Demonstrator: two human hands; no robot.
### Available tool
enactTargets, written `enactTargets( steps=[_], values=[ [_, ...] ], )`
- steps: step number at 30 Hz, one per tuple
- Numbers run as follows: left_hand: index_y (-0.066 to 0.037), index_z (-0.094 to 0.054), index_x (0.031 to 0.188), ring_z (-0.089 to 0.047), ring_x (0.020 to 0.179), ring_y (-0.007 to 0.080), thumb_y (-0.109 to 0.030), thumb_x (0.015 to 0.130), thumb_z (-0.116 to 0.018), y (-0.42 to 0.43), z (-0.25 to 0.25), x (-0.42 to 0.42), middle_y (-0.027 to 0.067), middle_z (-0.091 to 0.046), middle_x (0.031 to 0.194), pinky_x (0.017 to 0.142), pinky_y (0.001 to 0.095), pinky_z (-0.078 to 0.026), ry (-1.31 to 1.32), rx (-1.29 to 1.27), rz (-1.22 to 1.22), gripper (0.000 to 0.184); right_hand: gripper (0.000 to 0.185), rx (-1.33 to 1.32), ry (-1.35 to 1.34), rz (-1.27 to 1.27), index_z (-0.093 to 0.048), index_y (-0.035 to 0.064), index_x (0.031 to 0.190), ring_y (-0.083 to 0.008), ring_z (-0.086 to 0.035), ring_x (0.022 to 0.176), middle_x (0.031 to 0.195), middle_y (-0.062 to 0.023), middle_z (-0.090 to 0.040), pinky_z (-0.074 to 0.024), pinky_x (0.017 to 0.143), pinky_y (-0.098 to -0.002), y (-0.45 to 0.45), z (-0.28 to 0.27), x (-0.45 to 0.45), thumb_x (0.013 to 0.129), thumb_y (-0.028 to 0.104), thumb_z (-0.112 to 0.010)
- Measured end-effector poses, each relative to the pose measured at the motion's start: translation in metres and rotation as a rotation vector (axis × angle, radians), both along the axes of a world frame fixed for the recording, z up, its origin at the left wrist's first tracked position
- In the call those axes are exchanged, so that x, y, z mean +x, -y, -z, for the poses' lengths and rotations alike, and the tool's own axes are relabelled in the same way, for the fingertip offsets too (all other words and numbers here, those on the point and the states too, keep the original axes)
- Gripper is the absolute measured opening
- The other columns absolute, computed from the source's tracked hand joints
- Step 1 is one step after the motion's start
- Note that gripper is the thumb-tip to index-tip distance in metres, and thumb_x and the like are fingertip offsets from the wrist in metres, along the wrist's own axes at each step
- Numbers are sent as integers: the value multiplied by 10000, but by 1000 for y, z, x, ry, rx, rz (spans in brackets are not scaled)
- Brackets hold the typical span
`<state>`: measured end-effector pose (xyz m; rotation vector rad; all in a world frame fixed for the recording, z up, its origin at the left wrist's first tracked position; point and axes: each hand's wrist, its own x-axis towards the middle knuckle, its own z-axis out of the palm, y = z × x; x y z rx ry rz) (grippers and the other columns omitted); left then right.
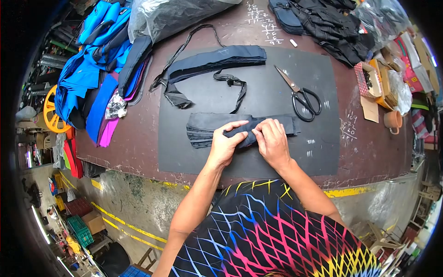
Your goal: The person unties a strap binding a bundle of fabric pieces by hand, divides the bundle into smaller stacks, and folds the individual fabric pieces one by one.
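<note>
On the black mat point(184, 157) near the table's front edge, my left hand point(225, 144) and right hand point(272, 142) are both curled closed on a dark folded cloth point(247, 137), thumbs close together, gripping it between them. The cloth lies across a fanned stack of dark strips point(200, 128). Beyond my hands, a curved stack of navy pieces point(219, 61) sits with a twisted black strip point(240, 94) just below it, and black-handled scissors point(300, 94) rest to the right, blades slightly parted, tips pointing away from me
</note>
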<state>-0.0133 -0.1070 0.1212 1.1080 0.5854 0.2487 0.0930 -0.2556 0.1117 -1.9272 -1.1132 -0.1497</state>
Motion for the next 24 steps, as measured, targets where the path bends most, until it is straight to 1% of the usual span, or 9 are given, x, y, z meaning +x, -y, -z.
enactTargets(
  steps=[3,6,11,14,15,18,22,24],
  values=[
    [37,-728,1222,-663,983,140,45,873,-740,0,-1,1,84,-715,1126,907,287,-556,-13,-11,-1,349,129,-33,22,9,-610,24,980,-311,-591,901,953,-108,-610,-439,780,-429,-2,2,0,937,100,-705],
    [36,-727,1216,-671,965,150,38,879,-737,-1,-1,3,88,-716,1115,868,296,-577,-25,-20,-14,337,131,-68,33,32,-602,20,999,-319,-585,908,955,-123,-601,-438,785,-434,-5,2,0,962,118,-682],
    [36,-724,1202,-682,934,161,24,886,-741,3,-7,5,90,-719,1090,814,309,-600,-57,-81,-43,316,152,-35,-24,137,-613,19,1008,-329,-607,884,992,-139,-630,-464,785,-437,4,0,11,945,109,-718],
    [34,-719,1187,-690,913,166,-4,896,-766,4,-4,7,91,-719,1072,778,319,-614,-64,-66,-56,297,171,169,-95,259,-632,4,982,-324,-617,839,954,-131,-636,-479,765,-426,9,-19,14,909,90,-761],
    [34,-719,1187,-690,913,166,-4,896,-766,4,-3,7,91,-719,1072,778,319,-614,-64,-67,-49,297,171,168,-94,265,-632,4,982,-324,-617,839,954,-131,-636,-479,765,-426,9,-21,13,909,90,-761],
    [33,-718,1180,-691,899,158,-32,902,-792,1,0,6,91,-718,1063,783,313,-609,-43,-79,-81,295,166,102,-28,4,-653,-5,922,-315,-621,799,905,-120,-643,-495,725,-405,5,-27,9,866,54,-798],
    [33,-718,1173,-689,893,155,-41,899,-806,2,0,6,95,-719,1057,773,310,-607,-54,-68,-83,297,157,92,-127,-2,-659,21,875,-314,-620,832,885,-108,-641,-474,748,-401,2,-9,5,858,74,-806],
    [34,-718,1172,-687,890,153,-40,899,-807,3,0,5,95,-719,1054,775,308,-605,-62,-68,-82,297,161,89,-112,-8,-663,19,882,-311,-621,829,889,-107,-644,-474,745,-397,3,-4,6,853,75,-810]
  ],
)
